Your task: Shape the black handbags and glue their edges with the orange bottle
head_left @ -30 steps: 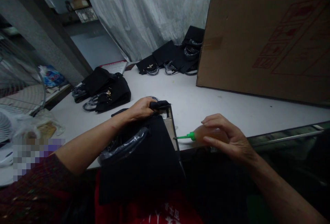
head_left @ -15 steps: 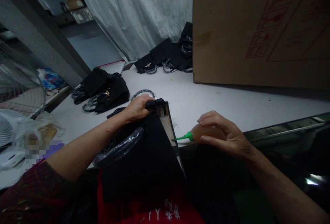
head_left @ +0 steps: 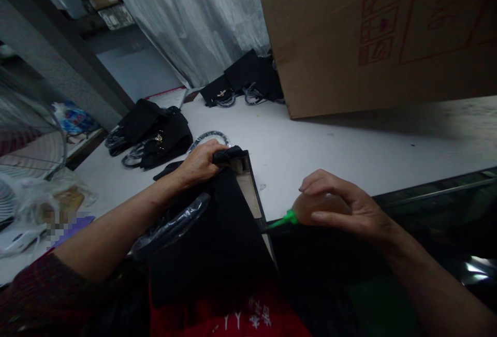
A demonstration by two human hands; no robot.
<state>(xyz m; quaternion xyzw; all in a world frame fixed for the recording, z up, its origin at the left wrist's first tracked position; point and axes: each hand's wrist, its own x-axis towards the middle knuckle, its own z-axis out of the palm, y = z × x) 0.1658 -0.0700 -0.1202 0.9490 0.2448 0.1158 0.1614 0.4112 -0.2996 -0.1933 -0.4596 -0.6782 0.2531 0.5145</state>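
A black handbag (head_left: 209,238) rests against my red apron at the table's front edge, its open side facing right and showing a pale inner strip. Plastic film wraps its near handle (head_left: 174,223). My left hand (head_left: 204,163) grips the bag's upper part, the fingers partly hidden by black material. My right hand (head_left: 345,205) is wrapped round a squeeze bottle (head_left: 316,207) of amber liquid with a green nozzle (head_left: 285,219). The nozzle tip points left, at the bag's right edge; whether it touches I cannot tell.
Several black bags (head_left: 166,135) lie on the left of the white table (head_left: 233,119), with more bags (head_left: 248,78) at the back by a grey curtain (head_left: 194,21). A large cardboard box (head_left: 330,42) stands at the back right. A fan (head_left: 27,119) is at far left.
The bottle's nozzle has moved down along the bag's edge, toward me. My left hand keeps its grip on the bag. The camera view has shifted, and the cardboard box appears tilted and further left.
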